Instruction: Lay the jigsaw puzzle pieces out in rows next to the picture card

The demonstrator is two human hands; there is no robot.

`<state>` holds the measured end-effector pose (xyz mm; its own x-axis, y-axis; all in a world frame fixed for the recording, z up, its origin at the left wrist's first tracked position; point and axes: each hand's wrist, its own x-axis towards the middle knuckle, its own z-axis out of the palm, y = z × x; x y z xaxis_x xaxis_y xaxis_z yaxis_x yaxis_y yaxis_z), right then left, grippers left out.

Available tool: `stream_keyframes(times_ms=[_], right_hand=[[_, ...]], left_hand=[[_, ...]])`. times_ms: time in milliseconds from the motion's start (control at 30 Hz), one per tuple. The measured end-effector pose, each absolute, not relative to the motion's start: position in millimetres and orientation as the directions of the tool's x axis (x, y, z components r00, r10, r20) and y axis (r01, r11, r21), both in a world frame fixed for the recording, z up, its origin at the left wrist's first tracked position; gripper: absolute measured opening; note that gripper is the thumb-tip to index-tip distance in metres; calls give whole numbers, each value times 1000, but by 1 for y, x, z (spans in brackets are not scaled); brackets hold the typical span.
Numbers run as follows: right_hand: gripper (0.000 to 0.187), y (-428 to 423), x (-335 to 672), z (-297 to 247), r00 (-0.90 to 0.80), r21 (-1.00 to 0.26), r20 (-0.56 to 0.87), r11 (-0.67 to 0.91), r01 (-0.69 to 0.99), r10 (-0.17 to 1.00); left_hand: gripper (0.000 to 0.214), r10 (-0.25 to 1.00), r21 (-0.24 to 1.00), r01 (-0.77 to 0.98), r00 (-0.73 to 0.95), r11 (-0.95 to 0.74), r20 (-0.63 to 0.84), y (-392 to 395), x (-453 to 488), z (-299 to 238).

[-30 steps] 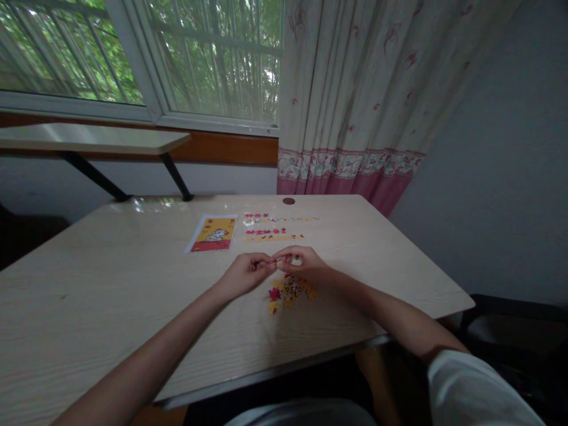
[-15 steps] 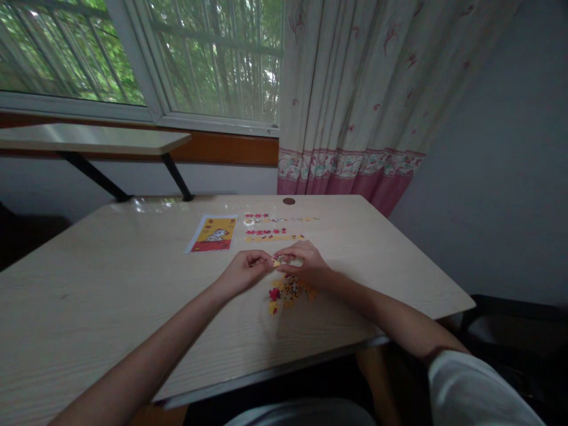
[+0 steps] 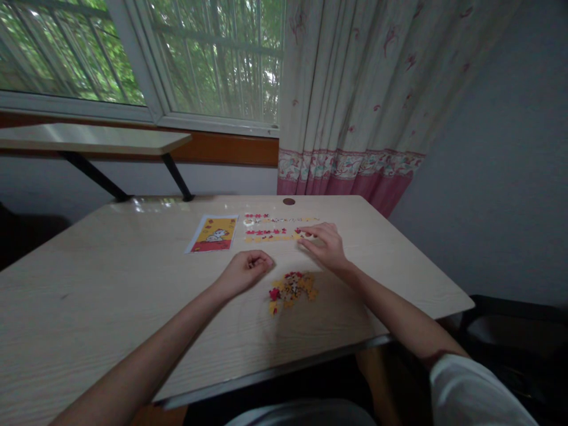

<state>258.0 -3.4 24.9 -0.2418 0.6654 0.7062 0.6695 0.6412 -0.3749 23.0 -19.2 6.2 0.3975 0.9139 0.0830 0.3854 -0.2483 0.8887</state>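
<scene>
Head view: right hand (image 3: 327, 245), grip spread, thumb and forefinger apart, fingertips at the right end of the nearest puzzle row (image 3: 270, 239). Left hand (image 3: 244, 271), grip pressed together, sits near the loose pieces (image 3: 293, 288) on the bench (image 3: 390, 266).

We wear pale shirt (image 3: 302, 411), greyish white; its front shows as low curved strip at bottom edge. Our right sleeve (image 3: 474, 384) matches: short, loose, plain, rounded at hem, shaded along folds. Below it, right forearm (image 3: 394, 313) bare, slender. Left forearm (image 3: 177, 337) bare too, narrowing to wrist. Left hand (image 3: 246, 272) and right hand (image 3: 328, 245) bare, slim-fingered; nails too small to tell.
</scene>
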Motion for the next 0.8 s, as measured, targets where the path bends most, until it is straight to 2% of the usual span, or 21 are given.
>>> stream_keyframes(times_ms=[167,333,433,600,700,800], right_hand=[[25,5,275,27,-177,-373,731,603,705,659],[25,15,281,27,-207,-363,694,584,726,690],[25,30,292,19,-262,-380,585,545,748,768],[24,54,310,-7,-250,-489,340,397,777,907],[25,59,313,-14,-247,-510,280,362,780,928],[24,58,312,-13,-263,-485,268,366,794,927]], left_hand=[[27,910,846,463,410,-266,62,-23,23,12],[27,907,830,478,415,-289,77,-23,23,13],[28,907,820,489,414,-295,79,-21,22,10],[27,904,798,510,418,-320,95,-20,20,10],[26,889,761,533,440,-371,126,-19,17,10],[25,877,669,604,454,-434,159,-17,11,9]])
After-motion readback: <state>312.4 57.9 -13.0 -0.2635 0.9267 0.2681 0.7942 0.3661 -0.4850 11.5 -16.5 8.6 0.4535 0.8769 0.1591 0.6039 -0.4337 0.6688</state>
